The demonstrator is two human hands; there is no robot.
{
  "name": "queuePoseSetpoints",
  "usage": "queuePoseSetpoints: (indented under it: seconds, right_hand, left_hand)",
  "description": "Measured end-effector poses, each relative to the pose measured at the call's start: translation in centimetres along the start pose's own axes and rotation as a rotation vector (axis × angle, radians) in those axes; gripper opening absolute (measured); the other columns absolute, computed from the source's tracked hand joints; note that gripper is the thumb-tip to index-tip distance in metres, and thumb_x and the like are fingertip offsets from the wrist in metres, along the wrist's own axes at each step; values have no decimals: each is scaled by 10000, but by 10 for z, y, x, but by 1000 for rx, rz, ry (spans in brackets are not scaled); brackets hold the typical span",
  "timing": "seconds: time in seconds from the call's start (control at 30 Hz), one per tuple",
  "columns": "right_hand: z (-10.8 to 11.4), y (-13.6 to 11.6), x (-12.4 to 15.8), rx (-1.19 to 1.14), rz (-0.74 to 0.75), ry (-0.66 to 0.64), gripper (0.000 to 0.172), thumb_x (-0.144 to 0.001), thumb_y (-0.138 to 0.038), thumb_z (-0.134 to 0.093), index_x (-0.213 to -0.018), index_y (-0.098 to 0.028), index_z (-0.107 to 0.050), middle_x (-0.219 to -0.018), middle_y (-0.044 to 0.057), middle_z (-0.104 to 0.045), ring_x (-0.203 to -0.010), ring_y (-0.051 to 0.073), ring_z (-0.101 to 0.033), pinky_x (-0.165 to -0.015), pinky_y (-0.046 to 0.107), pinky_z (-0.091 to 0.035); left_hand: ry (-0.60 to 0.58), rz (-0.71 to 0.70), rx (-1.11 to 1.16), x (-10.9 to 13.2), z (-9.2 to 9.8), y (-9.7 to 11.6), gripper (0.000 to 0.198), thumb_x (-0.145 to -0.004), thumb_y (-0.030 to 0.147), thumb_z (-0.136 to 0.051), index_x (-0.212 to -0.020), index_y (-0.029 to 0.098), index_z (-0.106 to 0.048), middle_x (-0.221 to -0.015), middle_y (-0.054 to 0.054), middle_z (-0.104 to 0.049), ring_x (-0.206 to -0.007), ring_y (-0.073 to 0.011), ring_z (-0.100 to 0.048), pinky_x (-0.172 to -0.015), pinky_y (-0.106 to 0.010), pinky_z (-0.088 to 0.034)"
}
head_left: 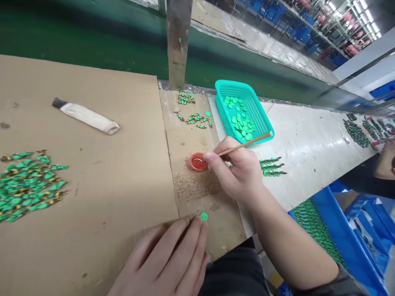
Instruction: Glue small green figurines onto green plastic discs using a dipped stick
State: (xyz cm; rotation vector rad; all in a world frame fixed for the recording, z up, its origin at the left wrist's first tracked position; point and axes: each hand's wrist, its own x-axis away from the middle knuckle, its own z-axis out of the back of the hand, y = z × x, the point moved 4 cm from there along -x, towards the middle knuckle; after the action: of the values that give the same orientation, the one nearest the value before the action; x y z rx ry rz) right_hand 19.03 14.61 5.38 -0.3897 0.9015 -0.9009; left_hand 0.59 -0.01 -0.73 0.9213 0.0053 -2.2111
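Note:
My right hand [237,170] pinches a thin wooden stick [247,144] and dips its tip into a small red cap [198,161] on the cardboard. My left hand [168,259] lies flat near the front edge, fingers together, and its fingertips touch a small green disc [204,216]. A patch of fine gold bits [194,185] lies between the two hands, just below the red cap.
A teal basket [256,107] of green discs stands behind my right hand. Piles of green-and-gold pieces [27,185] lie far left, more [193,118] by a metal post [178,41]. A wrapped tool [84,116] lies on cardboard. Another person's arm [382,170] is at right.

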Motion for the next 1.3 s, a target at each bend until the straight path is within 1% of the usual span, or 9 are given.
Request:
queuePoseSetpoints:
  seconds: [0.07, 0.2, 0.37, 0.47, 0.6, 0.73, 0.9, 1.13, 1.3]
  right_hand:
    - [-2, 0, 0, 30, 16, -14, 340, -1185, -246, -716, -866, -261, -600, -762, -58, -637, -665, 112, -607, -649, 273, -492]
    - [-5, 2, 2, 69, -52, -51, 380, -1208, -335, -695, -854, -275, -572, -746, -40, -623, -667, 139, -603, -645, 313, -477]
    - [-6, 5, 6, 62, -69, -48, 380, -1224, -385, -671, -870, -287, -572, -755, -28, -629, -687, 161, -628, -648, 352, -483]
    - [-4, 5, 8, 11, -47, -2, 349, -1229, -390, -677, -905, -294, -586, -774, -22, -644, -732, 179, -677, -685, 374, -521]
    - [1, -1, 14, -79, -2, 74, 252, -1215, -328, -721, -983, -301, -628, -830, -28, -670, -776, 174, -706, -734, 378, -545]
    - [9, -7, 25, -87, -24, 123, 248, -1207, -331, -729, -983, -303, -626, -809, -32, -674, -724, 166, -681, -690, 368, -524]
    - [12, -5, 32, 35, -142, 58, 314, -1192, -336, -711, -893, -288, -629, -769, -30, -690, -666, 151, -660, -653, 334, -534]
    - [5, 0, 25, 102, -83, -11, 350, -1178, -314, -698, -843, -277, -603, -741, -37, -687, -648, 138, -631, -668, 295, -528]
    - [4, -1, 26, 108, -60, -10, 351, -1170, -268, -712, -842, -275, -586, -735, -47, -683, -648, 132, -630, -666, 280, -510]
  left_hand:
    - [30, 13, 9, 3, -1, 0, 292, -1159, 287, -714, -1379, 142, -840, -1411, -85, -879, -1274, -288, -745, -1163, -473, -490]
    - [29, 51, 27, 12, -4, 0, 349, -1099, 308, -781, -1428, 207, -842, -1465, -58, -860, -1307, -262, -758, -1247, -444, -509]
    - [16, 62, 13, 23, -9, 1, 475, -1073, 362, -821, -1539, 268, -795, -1518, -64, -831, -1392, -280, -756, -1262, -454, -550]
    - [8, 56, 17, 22, -8, 1, 480, -1079, 361, -817, -1547, 257, -789, -1524, -75, -826, -1398, -285, -751, -1270, -451, -542]
    - [-10, 48, 32, 11, -5, -1, 381, -1106, 308, -771, -1472, 211, -819, -1516, -79, -832, -1334, -277, -747, -1319, -451, -476]
    - [-13, 39, 48, 5, -2, 0, 352, -1134, 261, -704, -1454, 163, -815, -1467, -81, -851, -1315, -290, -721, -1347, -469, -422]
    - [-36, 43, 45, 6, -2, 0, 339, -1160, 271, -668, -1451, 170, -811, -1442, -67, -863, -1342, -291, -707, -1304, -472, -435]
    - [-46, 41, 44, 5, -3, 0, 350, -1159, 269, -669, -1465, 168, -805, -1462, -74, -853, -1337, -302, -704, -1219, -487, -463]
    - [-54, -2, 17, 3, -1, 0, 336, -1157, 242, -639, -1430, 155, -815, -1447, -86, -852, -1314, -327, -705, -1115, -518, -485]
